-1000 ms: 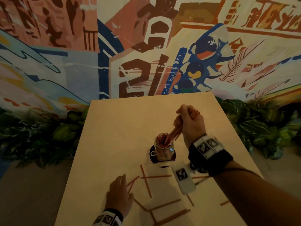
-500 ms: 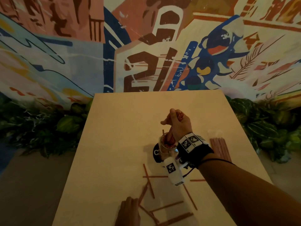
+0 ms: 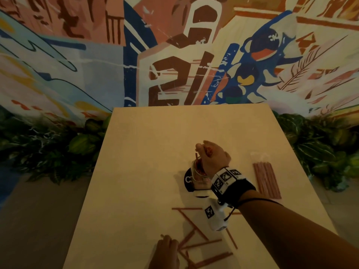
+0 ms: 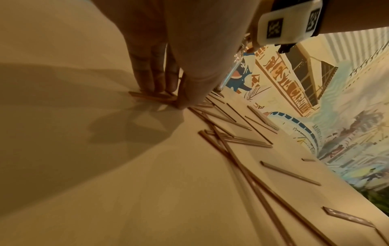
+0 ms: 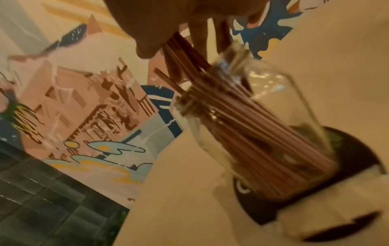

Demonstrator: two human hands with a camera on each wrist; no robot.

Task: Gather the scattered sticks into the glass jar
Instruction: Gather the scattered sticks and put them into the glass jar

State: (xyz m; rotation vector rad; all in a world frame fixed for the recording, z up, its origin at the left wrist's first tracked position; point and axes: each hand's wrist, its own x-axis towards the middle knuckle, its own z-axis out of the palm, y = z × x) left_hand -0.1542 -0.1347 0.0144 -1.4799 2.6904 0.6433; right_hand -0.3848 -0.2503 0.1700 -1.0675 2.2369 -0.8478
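A glass jar [image 3: 198, 176] packed with thin reddish-brown sticks stands on a black round coaster [image 3: 186, 181] at mid-table. My right hand [image 3: 210, 155] hovers just over the jar's mouth. In the right wrist view its thumb and fingers pinch a bundle of sticks [image 5: 181, 48] whose lower ends are inside the jar [image 5: 290, 106]. Several loose sticks [image 3: 194, 228] lie crossed on the table nearer to me. My left hand [image 3: 165, 253] is down on the table at the near edge; its fingertips [image 4: 151, 83] and thumb pinch a few sticks [image 4: 151, 98] lying flat.
A bundle of sticks in a clear wrapper [image 3: 267, 179] lies right of the jar. The tan table [image 3: 155, 152] ends at a painted mural wall, with leafy plants [image 3: 320, 148] along both sides. More loose sticks [image 4: 290, 173] trail toward the table's right edge.
My right hand has come down, lowering its bundle deeper into the jar. My left hand has slid nearer to me and rightward across the table onto a few sticks.
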